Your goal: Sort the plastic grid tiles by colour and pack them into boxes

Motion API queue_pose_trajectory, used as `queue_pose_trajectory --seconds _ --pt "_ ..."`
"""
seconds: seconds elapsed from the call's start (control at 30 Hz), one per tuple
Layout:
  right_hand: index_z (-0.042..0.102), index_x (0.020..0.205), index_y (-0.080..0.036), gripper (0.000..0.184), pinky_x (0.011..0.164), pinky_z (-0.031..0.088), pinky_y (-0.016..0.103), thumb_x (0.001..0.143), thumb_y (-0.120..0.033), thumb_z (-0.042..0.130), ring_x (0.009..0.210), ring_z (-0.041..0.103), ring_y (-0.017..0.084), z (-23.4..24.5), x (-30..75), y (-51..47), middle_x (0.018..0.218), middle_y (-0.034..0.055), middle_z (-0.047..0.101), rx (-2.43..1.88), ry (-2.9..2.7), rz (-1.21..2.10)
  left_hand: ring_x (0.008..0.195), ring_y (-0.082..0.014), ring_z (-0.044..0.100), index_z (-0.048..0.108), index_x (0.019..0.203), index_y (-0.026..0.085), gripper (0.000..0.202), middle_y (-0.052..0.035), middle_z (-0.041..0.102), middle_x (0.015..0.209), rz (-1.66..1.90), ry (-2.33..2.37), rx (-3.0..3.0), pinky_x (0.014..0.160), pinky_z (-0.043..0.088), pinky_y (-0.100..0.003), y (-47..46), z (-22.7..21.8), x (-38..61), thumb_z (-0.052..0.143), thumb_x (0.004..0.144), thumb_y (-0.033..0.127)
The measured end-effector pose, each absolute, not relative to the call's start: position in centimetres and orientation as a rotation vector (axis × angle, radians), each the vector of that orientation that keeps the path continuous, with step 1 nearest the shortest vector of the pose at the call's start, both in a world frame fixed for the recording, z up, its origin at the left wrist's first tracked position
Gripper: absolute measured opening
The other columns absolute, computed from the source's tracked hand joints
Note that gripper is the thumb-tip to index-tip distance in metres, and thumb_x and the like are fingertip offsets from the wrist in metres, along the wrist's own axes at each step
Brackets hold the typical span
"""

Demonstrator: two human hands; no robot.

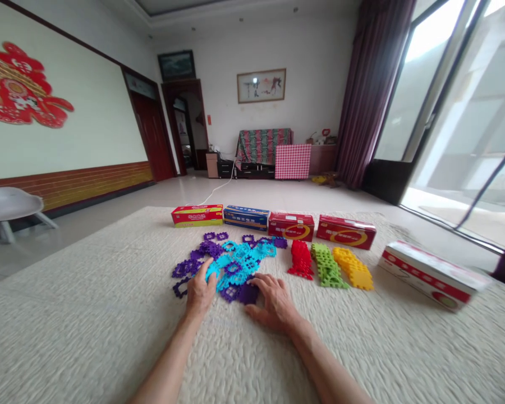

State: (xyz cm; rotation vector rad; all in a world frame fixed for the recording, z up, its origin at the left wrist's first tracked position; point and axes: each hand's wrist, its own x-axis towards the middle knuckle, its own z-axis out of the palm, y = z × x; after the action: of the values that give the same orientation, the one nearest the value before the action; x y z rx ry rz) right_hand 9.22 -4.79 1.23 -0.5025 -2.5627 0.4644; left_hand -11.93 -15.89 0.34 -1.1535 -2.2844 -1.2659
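Observation:
A loose heap of purple tiles (193, 264) and cyan tiles (246, 258) lies on the cream quilted surface (88, 314). My left hand (201, 293) rests on the heap's near left edge, thumb touching a cyan tile, fingers curled over the tiles. My right hand (273, 300) lies flat with its fingers spread, fingertips on a purple tile (247, 293) at the heap's near edge. To the right stand neat rows of red tiles (301, 259), green tiles (328, 265) and yellow tiles (353, 268).
Several cardboard boxes line the far edge: red (197, 215), blue (246, 217), red (291, 225), red (345, 231). A white and red box (433, 274) lies at the right. A white chair (8, 207) stands left on the floor; glass doors (458, 112) right.

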Motion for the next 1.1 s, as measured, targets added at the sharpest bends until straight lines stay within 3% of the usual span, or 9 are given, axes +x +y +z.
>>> queue_pose_trajectory --seconds 0.17,0.3,0.53,0.73,0.97,1.1 --pt "0.049 0.128 -0.023 0.063 0.099 0.031 0.044 0.071 -0.04 0.069 0.121 0.047 0.026 1.1 9.0 -4.9 0.133 0.0096 0.054 -0.478 -2.55 0.486 0.084 -0.0213 0.07 0.064 0.115 0.018 0.035 -0.0078 0.074 0.096 -1.321 -2.233 -1.073 0.079 0.054 -0.03 -15.9 0.7 -11.6 0.055 0.082 0.023" --pt "0.041 0.136 -0.021 0.075 0.102 0.031 0.049 0.071 -0.047 0.069 0.127 0.042 0.03 1.2 9.0 -5.0 0.141 0.0132 0.046 -0.437 -2.52 0.57 0.086 -0.021 0.069 0.065 0.112 0.018 0.033 -0.0073 0.074 0.097 -1.371 -2.185 -1.087 0.081 0.053 -0.03 -16.1 0.7 -11.6 0.055 0.081 0.024" --pt "0.048 0.127 -0.019 0.046 0.097 0.043 0.039 0.087 -0.042 0.05 0.116 0.055 0.023 0.3 8.5 -3.9 0.126 0.0117 0.057 -0.502 -2.136 0.791 0.096 -0.0225 0.067 0.061 0.119 0.017 0.041 -0.0089 0.07 0.11 -1.469 -2.212 -1.112 0.088 0.052 -0.033 -15.6 1.6 -9.7 0.055 0.08 0.03" --pt "0.055 0.116 -0.017 0.039 0.082 0.052 0.035 0.09 -0.043 0.042 0.098 0.063 0.021 -0.5 7.8 -3.0 0.116 0.0122 0.063 -0.619 -1.85 0.88 0.1 -0.0207 0.066 0.063 0.117 0.018 0.038 -0.0068 0.071 0.11 -1.368 -2.3 -1.397 0.091 0.051 -0.031 -12.3 2.2 -5.5 0.054 0.08 0.021" --pt "0.057 0.112 -0.016 0.038 0.076 0.053 0.032 0.09 -0.041 0.039 0.096 0.064 0.021 -0.8 7.7 -2.3 0.11 0.0134 0.065 -0.694 -1.715 0.92 0.094 -0.0244 0.068 0.061 0.118 0.014 0.041 -0.0123 0.072 0.104 -1.263 -2.291 -1.568 0.089 0.052 -0.038 -7.7 1.8 -3.1 0.059 0.078 0.016" --pt "0.058 0.111 -0.016 0.035 0.078 0.052 0.034 0.088 -0.037 0.042 0.095 0.063 0.021 -1.0 7.6 -2.2 0.109 0.0129 0.065 -0.693 -1.779 0.85 0.109 -0.0234 0.062 0.059 0.12 0.017 0.042 -0.012 0.066 0.117 -1.251 -2.15 -1.672 0.095 0.05 -0.038 -7.4 1.3 -2.9 0.059 0.078 0.016"
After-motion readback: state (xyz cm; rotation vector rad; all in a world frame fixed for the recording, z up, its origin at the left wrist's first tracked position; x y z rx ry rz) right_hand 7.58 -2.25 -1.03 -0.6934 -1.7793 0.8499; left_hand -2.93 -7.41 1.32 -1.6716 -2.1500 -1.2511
